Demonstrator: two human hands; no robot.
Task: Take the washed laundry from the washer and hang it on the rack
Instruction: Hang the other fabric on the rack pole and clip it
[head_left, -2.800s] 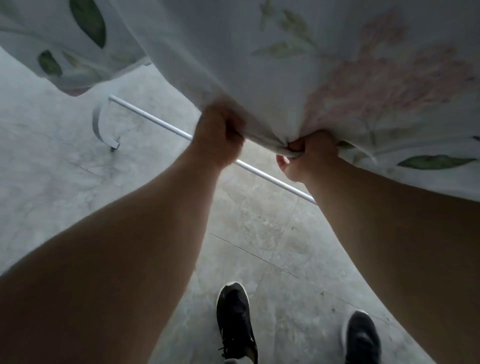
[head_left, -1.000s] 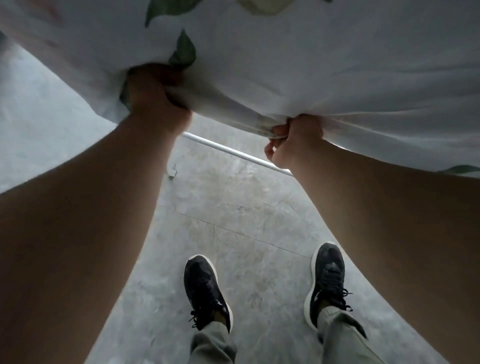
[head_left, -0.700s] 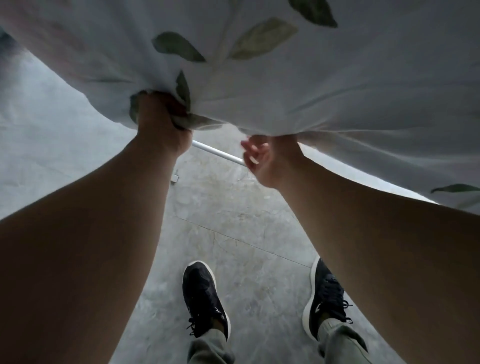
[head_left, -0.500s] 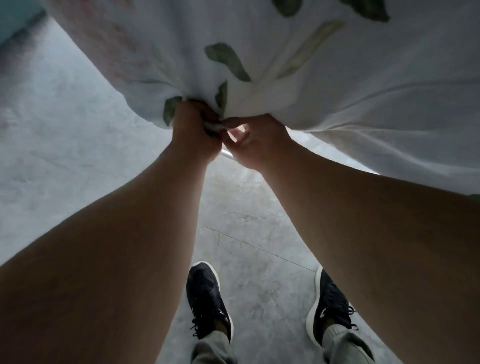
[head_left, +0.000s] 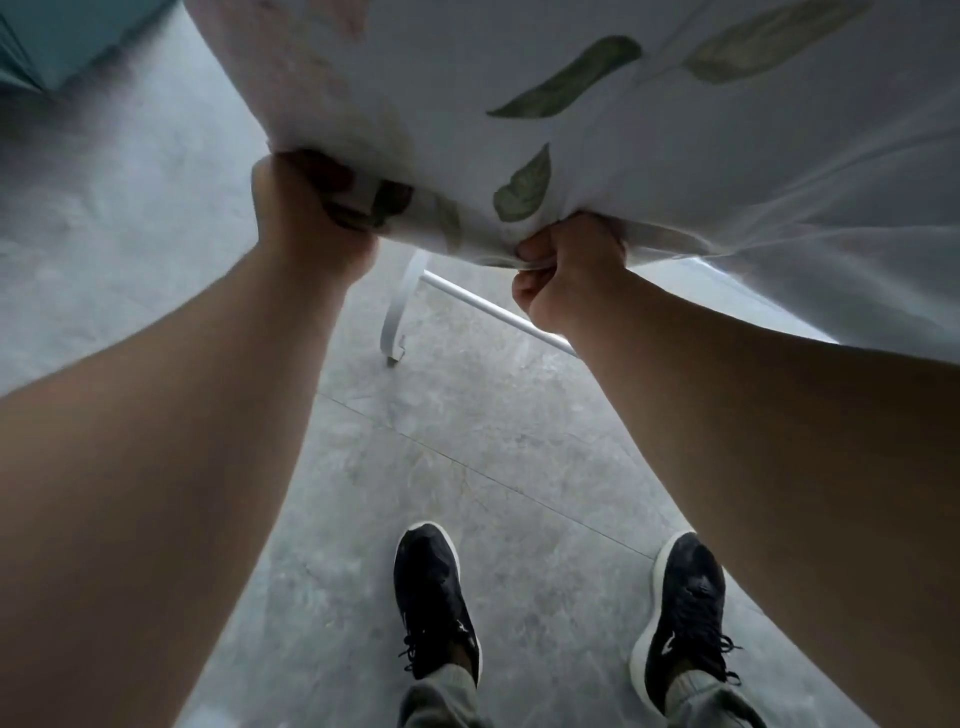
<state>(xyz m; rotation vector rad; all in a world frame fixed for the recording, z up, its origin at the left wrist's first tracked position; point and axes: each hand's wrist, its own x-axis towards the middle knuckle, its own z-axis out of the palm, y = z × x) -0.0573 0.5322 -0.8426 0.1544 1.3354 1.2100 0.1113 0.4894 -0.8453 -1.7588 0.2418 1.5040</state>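
- One teal surface (head_left: 47, 36) shows at the far upper left, above the grey tiled floor (head_left: 130, 218). No washer is in view, so I cannot tell whether more laundry waits there.
- One left hand (head_left: 306, 218) is next, its fingers curled tight around a bunched corner of the sheet (head_left: 675, 156).
- One white rack foot (head_left: 397, 306) curves down to the floor between the two hands. One straight rack bar (head_left: 488, 310) runs from it toward the right forearm. The cloth hides the rest of the rack.
- One right hand (head_left: 569, 275) grips the sheet's lower edge, its fingers folded into a fist over the hem.
- One sheet, white with green leaves, fills the top and right of the view, held up above the rack's base.
- Two black shoes stand on the floor at the bottom, the left shoe (head_left: 434, 603) and the right shoe (head_left: 685, 613).
- Progress, as a judgement: this piece is out of the washer and at the rack, so the fetching looks done. Spreading it evenly and letting go appear to be left.
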